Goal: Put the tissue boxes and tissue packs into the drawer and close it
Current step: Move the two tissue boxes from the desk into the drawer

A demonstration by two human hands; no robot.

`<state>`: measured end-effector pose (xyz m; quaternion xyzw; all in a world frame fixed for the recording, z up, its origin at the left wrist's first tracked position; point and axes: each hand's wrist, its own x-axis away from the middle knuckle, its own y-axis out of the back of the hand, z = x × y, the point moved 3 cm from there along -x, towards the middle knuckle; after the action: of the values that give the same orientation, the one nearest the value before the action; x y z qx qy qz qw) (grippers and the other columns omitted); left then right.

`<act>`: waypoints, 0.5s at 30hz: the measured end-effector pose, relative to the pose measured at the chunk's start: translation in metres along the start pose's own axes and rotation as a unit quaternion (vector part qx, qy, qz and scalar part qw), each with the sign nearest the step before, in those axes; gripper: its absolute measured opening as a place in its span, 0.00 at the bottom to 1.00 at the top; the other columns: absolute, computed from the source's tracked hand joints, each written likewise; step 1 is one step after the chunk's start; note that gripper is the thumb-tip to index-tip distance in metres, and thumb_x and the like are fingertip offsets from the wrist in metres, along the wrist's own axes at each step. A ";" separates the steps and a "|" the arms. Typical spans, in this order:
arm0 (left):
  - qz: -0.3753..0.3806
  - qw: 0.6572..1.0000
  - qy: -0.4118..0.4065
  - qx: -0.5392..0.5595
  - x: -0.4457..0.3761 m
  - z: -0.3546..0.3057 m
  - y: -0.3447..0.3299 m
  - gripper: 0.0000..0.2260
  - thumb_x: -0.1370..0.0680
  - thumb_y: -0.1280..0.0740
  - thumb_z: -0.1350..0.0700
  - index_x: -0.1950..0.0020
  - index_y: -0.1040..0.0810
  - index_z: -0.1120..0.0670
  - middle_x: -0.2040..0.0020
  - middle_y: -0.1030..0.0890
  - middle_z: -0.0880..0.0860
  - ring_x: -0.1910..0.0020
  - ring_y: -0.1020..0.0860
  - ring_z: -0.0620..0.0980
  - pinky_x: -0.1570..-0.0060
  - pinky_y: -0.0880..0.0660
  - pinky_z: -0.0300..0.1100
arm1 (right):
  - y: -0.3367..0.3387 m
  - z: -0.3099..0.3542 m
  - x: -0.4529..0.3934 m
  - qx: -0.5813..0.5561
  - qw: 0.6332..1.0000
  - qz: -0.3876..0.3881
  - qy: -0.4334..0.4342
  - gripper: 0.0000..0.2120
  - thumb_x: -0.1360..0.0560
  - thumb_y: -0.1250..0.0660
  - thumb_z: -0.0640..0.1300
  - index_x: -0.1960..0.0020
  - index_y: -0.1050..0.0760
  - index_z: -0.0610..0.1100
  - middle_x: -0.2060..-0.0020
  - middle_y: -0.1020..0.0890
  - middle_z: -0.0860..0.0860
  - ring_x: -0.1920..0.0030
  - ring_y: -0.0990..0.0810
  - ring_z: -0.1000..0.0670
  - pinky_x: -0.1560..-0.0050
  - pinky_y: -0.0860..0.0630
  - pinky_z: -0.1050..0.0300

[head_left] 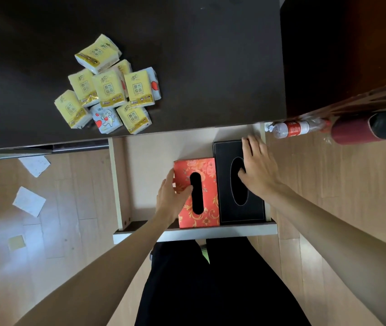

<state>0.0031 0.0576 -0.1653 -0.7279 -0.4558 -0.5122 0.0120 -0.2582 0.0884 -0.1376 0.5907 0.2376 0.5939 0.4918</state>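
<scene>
A dark desk (pixel 187 55) fills the top of the view, and below its edge the drawer (pixel 194 232) stands pulled out over a pale wood floor (pixel 328 184). Two tissue boxes lie side by side in the drawer's right half, touching: a black box (pixel 227 184) against the right wall and a red box (pixel 207 205) (floral, with a dark oval slot) to its left. The left hand (pixel 172 201) wraps the red box's left edge, thumb on top, fingers down its side. The right hand (pixel 256 164) lies flat and spread on the black box — pressing, not gripping. The packs (pixel 107 88) sit heaped on the desk, well apart from the drawer — mostly yellow, a few white with red. A bottle (pixel 293 128) lies on the floor at right.
</scene>
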 end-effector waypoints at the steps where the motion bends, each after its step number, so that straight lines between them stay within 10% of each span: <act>1: 0.010 0.999 0.009 0.041 0.001 0.001 0.003 0.31 0.25 0.27 0.47 0.25 0.34 0.47 0.42 0.22 0.42 0.48 0.21 0.44 0.51 0.22 0.42 | 0.002 0.004 0.002 -0.025 1.000 -0.012 -0.002 0.35 0.25 0.29 0.41 0.22 0.37 0.35 0.22 0.35 0.39 0.21 0.39 0.39 0.24 0.36 0.44; 8: -0.025 0.987 -0.003 0.157 0.013 -0.005 0.056 0.08 0.21 0.33 0.58 0.44 0.19 0.50 0.47 0.16 0.50 0.48 0.19 0.51 0.47 0.20 0.53 | 0.015 0.063 0.008 -0.254 0.964 -0.080 0.021 0.18 0.22 0.33 0.39 0.32 0.25 0.43 0.35 0.21 0.48 0.33 0.26 0.48 0.37 0.23 0.47; 15: -0.161 0.959 -0.149 0.178 -0.012 -0.050 0.168 0.10 0.21 0.34 0.62 0.45 0.19 0.49 0.47 0.17 0.46 0.48 0.19 0.43 0.53 0.21 0.37 | 0.066 0.149 -0.054 -0.348 0.928 -0.120 0.051 0.19 0.21 0.34 0.40 0.32 0.26 0.49 0.35 0.24 0.55 0.34 0.26 0.55 0.36 0.28 0.56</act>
<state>0.0790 -0.0730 -0.0748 -0.6990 -0.6475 -0.3033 -0.0097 -0.1490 -0.0292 -0.0773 0.3184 0.1100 0.6049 0.7215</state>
